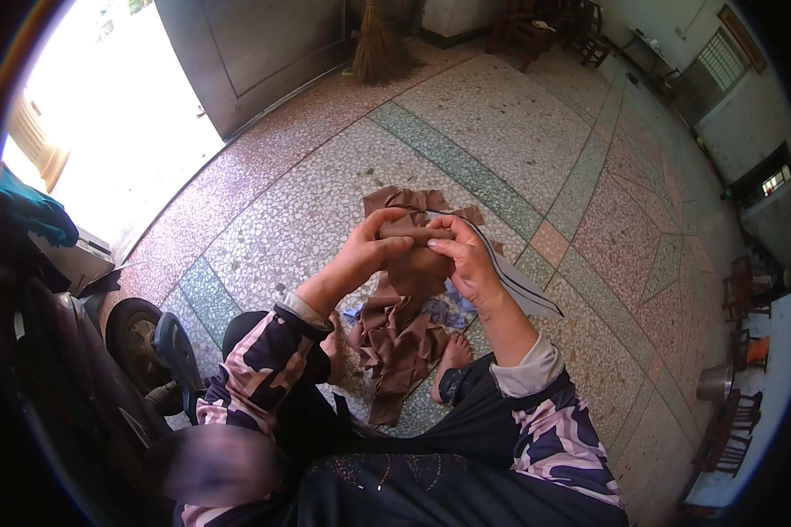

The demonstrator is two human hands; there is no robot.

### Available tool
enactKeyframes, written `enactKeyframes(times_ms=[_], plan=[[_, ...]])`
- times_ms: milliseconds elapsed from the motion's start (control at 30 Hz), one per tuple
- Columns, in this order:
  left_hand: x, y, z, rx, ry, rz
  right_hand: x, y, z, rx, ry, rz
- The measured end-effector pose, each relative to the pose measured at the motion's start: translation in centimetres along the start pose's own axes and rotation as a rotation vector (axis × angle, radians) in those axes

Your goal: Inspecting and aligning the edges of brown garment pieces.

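Note:
My left hand (371,241) and my right hand (468,260) both grip a piece of brown cloth (416,236), held up in front of me. Its edge is folded or rolled into a narrow band between my thumbs and fingers. More brown cloth pieces (397,347) hang or lie crumpled below, between my bare feet. Whether these join the piece in my hands, I cannot tell. Beside my right hand, a white strip with dark lines (536,301) curves down to the right. Some blue-and-white material (448,314) shows under the brown cloth.
A vehicle wheel (134,342) stands close on my left, by dark bodywork. Teal cloth (33,211) hangs at the far left. A straw broom (376,57) leans by the grey door (268,57), near a bright doorway. Wooden chairs (731,430) and a metal bucket (714,384) line the right side.

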State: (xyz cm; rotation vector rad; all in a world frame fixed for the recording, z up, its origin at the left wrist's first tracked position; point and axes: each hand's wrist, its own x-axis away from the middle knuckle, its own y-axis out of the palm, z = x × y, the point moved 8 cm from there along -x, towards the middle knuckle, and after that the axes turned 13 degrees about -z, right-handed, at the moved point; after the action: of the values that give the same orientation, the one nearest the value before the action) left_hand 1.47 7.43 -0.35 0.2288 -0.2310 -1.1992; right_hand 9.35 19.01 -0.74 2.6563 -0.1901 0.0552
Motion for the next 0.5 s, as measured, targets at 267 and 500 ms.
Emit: enactKeyframes(times_ms=[267, 500], plan=[[0.2, 0.1, 0.1, 0.013, -0.021, -0.013, 0.1, 0.3, 0.3, -0.062, 0.073, -0.002], [0.3, 0.2, 1.5, -0.299, 0.066, 0.039, -0.4, -0.3, 1.1, -0.058, 0.066, -0.003]])
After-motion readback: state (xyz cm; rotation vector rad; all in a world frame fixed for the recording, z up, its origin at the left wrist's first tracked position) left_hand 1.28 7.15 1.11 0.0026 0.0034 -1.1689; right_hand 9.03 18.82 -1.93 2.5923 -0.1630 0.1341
